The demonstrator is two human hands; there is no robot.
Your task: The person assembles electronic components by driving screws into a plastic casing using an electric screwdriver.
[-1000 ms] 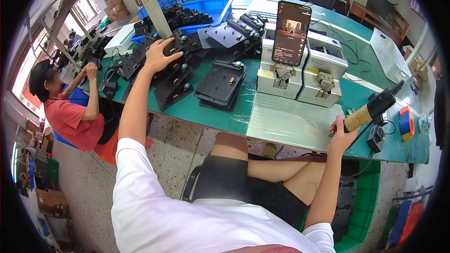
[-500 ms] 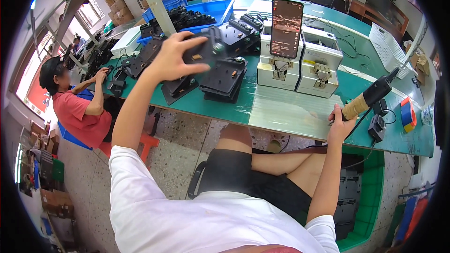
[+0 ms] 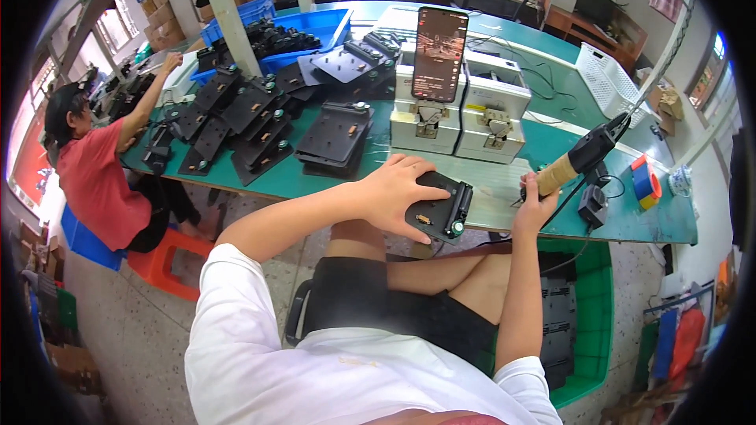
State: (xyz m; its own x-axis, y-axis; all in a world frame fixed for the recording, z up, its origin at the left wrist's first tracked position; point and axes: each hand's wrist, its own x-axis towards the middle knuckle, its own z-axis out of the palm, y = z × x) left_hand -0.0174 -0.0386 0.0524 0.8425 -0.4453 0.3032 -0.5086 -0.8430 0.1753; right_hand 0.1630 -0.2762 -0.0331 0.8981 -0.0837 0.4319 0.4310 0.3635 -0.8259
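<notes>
My left hand (image 3: 398, 193) grips a flat black plate (image 3: 441, 211) by its left side, fingers spread over it. The plate carries a rail along its right edge, a round greenish-silver part at the near corner and a small brass-coloured piece. It is over the near edge of the pale work mat (image 3: 492, 181). In my right hand (image 3: 535, 205) is a corded electric screwdriver (image 3: 561, 173) with a tan-wrapped grip, slanting so its thin tip points down and left, just right of the plate. A stack of similar black plates (image 3: 335, 138) stands to the left.
Two white machines (image 3: 425, 130) stand behind the mat, a phone (image 3: 439, 55) propped against one. More black plates (image 3: 252, 110) pile up leftward. A green crate (image 3: 594, 323) holds black parts by my legs. A co-worker in red (image 3: 98, 161) sits at left; tape rolls (image 3: 646, 181) lie at right.
My left hand has carried the black plate from above the stack rightward and nearer, to the mat's edge. My right hand still holds the screwdriver. The co-worker has raised an arm toward the white box.
</notes>
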